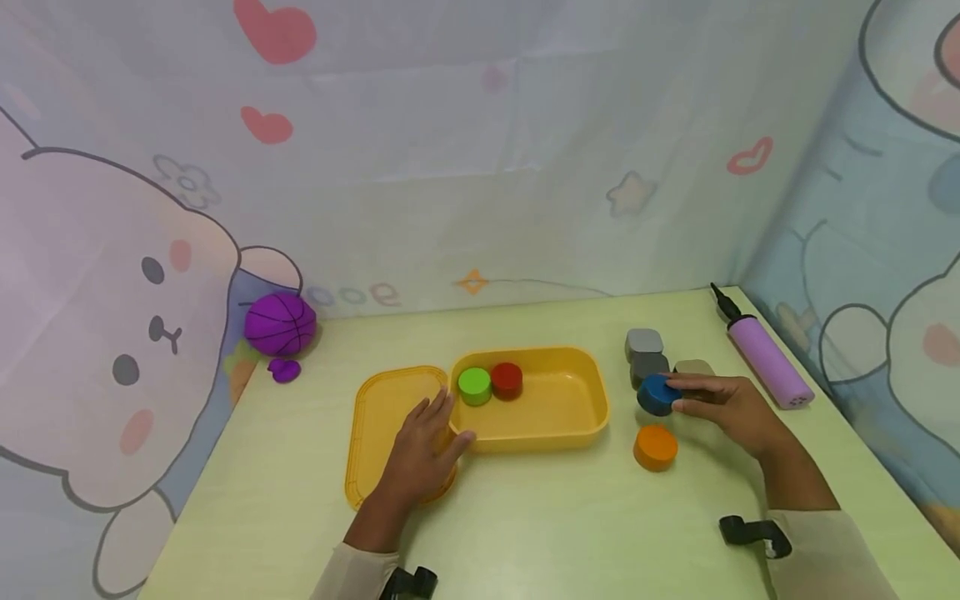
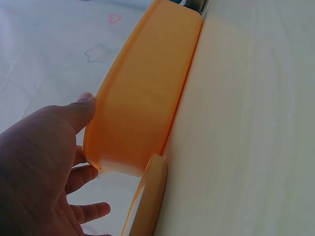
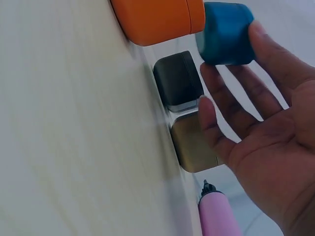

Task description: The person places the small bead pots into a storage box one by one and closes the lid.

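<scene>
Between thumb and fingers my right hand (image 1: pixel 723 408) pinches a small round blue container (image 1: pixel 657 395), raised off the table in the right wrist view. Just in front of it stands an orange round container (image 1: pixel 656 447). Behind are a dark grey one (image 1: pixel 648 369), a light grey one (image 1: pixel 644 343) and a partly hidden tan one (image 1: pixel 693 367). My left hand (image 1: pixel 422 450) touches the left end of a yellow tray (image 1: pixel 555 443), its fingers extended and spread. In the tray sit a green round container (image 1: pixel 475 387) and a red one (image 1: pixel 507 381).
A yellow lid (image 1: pixel 367 442) lies left of the tray, partly under my left hand. At the back left are a purple ball (image 1: pixel 281 324) and a small purple piece (image 1: pixel 284 370). A pink hand pump (image 1: pixel 770 361) lies along the right edge. Printed cloth hangs behind the table.
</scene>
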Demonstrator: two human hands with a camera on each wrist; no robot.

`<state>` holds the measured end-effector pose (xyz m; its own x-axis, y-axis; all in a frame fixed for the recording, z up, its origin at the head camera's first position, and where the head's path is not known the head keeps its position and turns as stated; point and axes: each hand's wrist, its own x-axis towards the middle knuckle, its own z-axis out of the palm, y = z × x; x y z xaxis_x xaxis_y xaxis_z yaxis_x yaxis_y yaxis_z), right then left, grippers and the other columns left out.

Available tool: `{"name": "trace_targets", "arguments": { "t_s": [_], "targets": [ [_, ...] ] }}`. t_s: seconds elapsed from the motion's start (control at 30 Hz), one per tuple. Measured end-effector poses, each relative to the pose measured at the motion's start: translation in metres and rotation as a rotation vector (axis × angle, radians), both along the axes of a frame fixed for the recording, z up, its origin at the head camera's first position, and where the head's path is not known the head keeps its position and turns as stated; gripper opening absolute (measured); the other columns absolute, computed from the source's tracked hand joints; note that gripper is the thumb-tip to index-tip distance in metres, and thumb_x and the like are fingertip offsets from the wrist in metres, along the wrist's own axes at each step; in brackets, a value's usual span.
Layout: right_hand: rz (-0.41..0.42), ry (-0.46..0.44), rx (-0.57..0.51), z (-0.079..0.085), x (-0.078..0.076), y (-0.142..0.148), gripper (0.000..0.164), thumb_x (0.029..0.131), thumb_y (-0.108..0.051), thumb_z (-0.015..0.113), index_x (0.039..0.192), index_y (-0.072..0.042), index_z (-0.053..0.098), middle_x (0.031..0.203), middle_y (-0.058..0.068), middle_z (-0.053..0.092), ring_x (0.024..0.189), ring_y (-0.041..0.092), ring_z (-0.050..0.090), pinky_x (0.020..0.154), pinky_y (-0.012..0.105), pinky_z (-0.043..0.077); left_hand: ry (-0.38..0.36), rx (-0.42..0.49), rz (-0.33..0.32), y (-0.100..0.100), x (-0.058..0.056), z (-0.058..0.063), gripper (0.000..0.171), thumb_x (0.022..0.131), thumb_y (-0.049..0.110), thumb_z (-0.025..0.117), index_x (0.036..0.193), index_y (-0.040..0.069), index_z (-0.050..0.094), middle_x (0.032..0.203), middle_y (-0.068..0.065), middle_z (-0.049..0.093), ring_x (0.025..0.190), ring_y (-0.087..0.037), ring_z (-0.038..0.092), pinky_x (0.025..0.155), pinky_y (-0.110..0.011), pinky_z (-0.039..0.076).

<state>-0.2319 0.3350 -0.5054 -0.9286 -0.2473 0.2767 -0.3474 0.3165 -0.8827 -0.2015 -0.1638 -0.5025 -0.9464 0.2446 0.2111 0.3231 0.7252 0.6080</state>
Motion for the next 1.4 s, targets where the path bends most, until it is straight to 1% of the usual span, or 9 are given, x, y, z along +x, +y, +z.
{"name": "trace_targets", "arguments": {
  "t_s": [0.23,0.37,0.5,0.63,0.73,1.03,1.1,1.27,1.4],
  "targets": [
    [0.007,0.077,-0.092,0.008,0.001,-0.014,0.033,0.099,0.009,0.073,0.131,0.013,0.072,0.134,-0.021,0.073,0.119,-0.007,0.07,0.097,0.012,0.059,-0.011,0.018,-0.002,0.0,0.001,0.0,0.076,0.108,0.047,0.067,0.166,0.004,0.043,0.178,-0.011,0.036,0.163,-0.051,0.033,0.129,-0.073,0.03],
    [-0.015,0.11,-0.112,0.017,-0.001,-0.032,0.032,0.098,0.009,0.074,0.13,0.013,0.073,0.133,-0.023,0.074,0.115,-0.005,0.073,0.095,0.014,0.06,-0.004,0.009,0.0,0.0,0.0,0.001,0.076,0.108,0.048,0.067,0.167,0.005,0.043,0.178,-0.011,0.036,0.164,-0.05,0.033,0.129,-0.073,0.03],
    [-0.032,0.155,-0.086,0.029,-0.001,-0.053,0.032,0.097,0.008,0.077,0.128,0.011,0.075,0.133,-0.026,0.072,0.113,-0.008,0.073,0.093,0.013,0.06,0.012,0.004,-0.005,0.001,-0.001,0.002,0.076,0.107,0.047,0.068,0.166,0.005,0.044,0.177,-0.012,0.037,0.163,-0.05,0.034,0.129,-0.072,0.031],
    [-0.045,0.15,-0.039,0.041,-0.001,-0.076,0.03,0.097,0.004,0.079,0.127,0.008,0.077,0.139,0.007,0.076,0.109,-0.012,0.071,0.092,0.011,0.059,0.013,0.0,-0.008,0.002,-0.001,0.002,0.077,0.108,0.047,0.068,0.166,0.004,0.044,0.177,-0.013,0.037,0.163,-0.051,0.034,0.129,-0.072,0.031],
    [-0.042,0.112,-0.03,0.047,-0.003,-0.092,0.03,0.098,0.001,0.08,0.127,0.007,0.077,0.139,0.034,0.07,0.105,-0.011,0.072,0.092,0.011,0.06,0.002,0.001,-0.005,0.002,-0.001,0.002,0.077,0.108,0.048,0.067,0.166,0.004,0.043,0.178,-0.012,0.036,0.163,-0.051,0.034,0.129,-0.073,0.03],
    [-0.01,0.072,-0.071,0.048,-0.012,-0.135,0.03,0.096,0.001,0.081,0.125,0.008,0.078,0.138,0.033,0.071,0.103,-0.004,0.075,0.089,0.015,0.062,-0.014,0.006,0.001,-0.002,-0.002,0.0,0.078,0.107,0.049,0.068,0.168,0.008,0.042,0.179,-0.008,0.035,0.165,-0.048,0.033,0.13,-0.071,0.03],
    [-0.014,0.049,-0.05,0.046,-0.012,-0.145,0.031,0.096,-0.002,0.082,0.126,0.006,0.078,0.138,0.031,0.072,0.104,0.003,0.077,0.089,0.016,0.062,-0.022,0.004,0.003,-0.002,-0.003,-0.002,0.078,0.107,0.049,0.068,0.168,0.01,0.041,0.179,-0.006,0.034,0.165,-0.047,0.032,0.131,-0.071,0.03],
    [0.015,-0.02,-0.035,0.047,-0.011,-0.17,0.034,0.096,-0.009,0.084,0.127,0.003,0.079,0.137,0.027,0.074,0.109,0.032,0.081,0.088,0.02,0.064,-0.023,0.003,-0.001,-0.003,-0.004,-0.003,0.078,0.107,0.05,0.068,0.168,0.011,0.041,0.179,-0.006,0.034,0.166,-0.047,0.032,0.131,-0.07,0.029],
    [0.035,-0.049,-0.02,0.047,-0.012,-0.187,0.034,0.096,-0.009,0.084,0.127,0.003,0.079,0.136,0.027,0.074,0.112,0.04,0.079,0.089,0.027,0.067,-0.007,0.002,-0.004,-0.002,-0.003,-0.004,0.078,0.107,0.05,0.067,0.168,0.008,0.042,0.178,-0.009,0.036,0.164,-0.049,0.033,0.13,-0.072,0.031]
  ]
}}
